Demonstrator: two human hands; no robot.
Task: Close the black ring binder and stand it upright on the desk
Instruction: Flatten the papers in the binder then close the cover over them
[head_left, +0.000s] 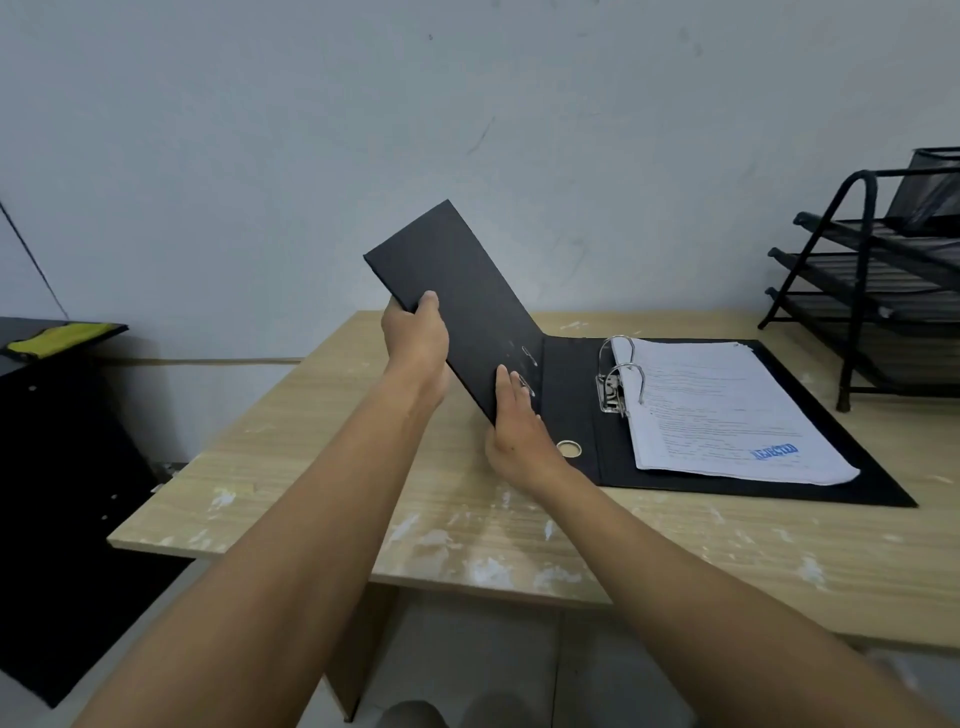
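Binder open, back flat on desk; front cover tilted left of rings; left hand and right hand both clasp its near edge

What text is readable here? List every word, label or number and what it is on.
Blue stamp near the bottom of the top sheet in the black ring binder: lettering there, too blurred to read.
Printed lines on the paper stack: too small to read.
Binder cover, desk, wire tray rack: no text visible.
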